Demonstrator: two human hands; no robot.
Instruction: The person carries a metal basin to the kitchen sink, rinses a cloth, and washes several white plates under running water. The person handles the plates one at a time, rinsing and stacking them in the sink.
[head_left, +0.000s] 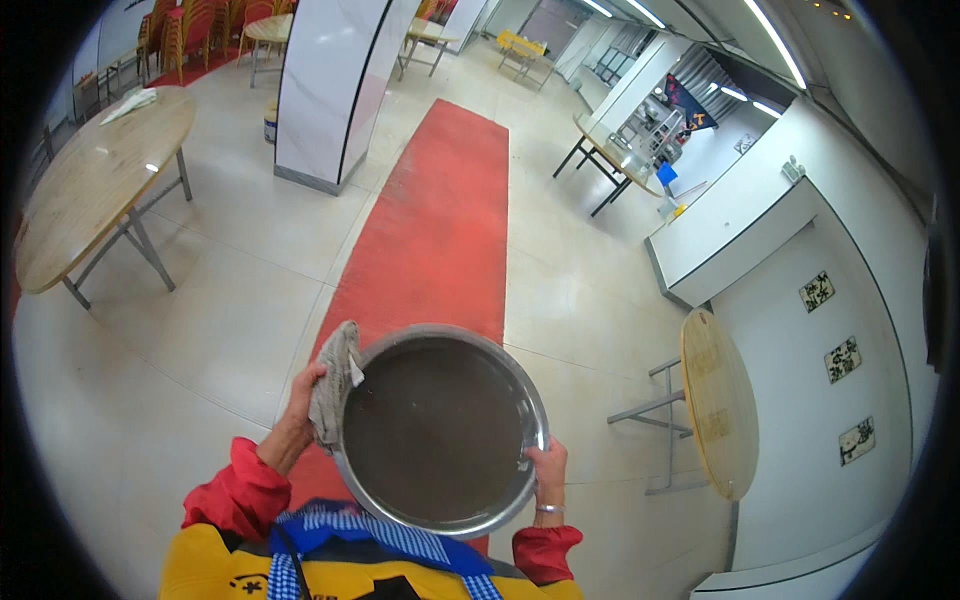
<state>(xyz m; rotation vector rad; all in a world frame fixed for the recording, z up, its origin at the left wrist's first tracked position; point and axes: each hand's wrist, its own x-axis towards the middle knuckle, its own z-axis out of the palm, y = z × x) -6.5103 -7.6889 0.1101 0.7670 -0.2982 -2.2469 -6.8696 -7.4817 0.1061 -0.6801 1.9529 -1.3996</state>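
A large round metal basin (442, 531) holding dark, murky water (435, 427) is held in front of my body, above a red carpet runner. My left hand (304, 397) grips its left rim, with a grey-brown cloth (334, 386) hanging over the rim under my fingers. On the right rim is my right hand (549, 461), its thumb over the edge and a silver bracelet at the wrist. The fingers beneath the basin are hidden.
The red runner (450, 225) stretches ahead over pale floor tiles, with a square pillar (326, 90) to its left. A round table (112, 187) stands at left, another (724, 412) near the right wall. A glass-topped table (615, 154) and stacked chairs (187, 37) are farther off.
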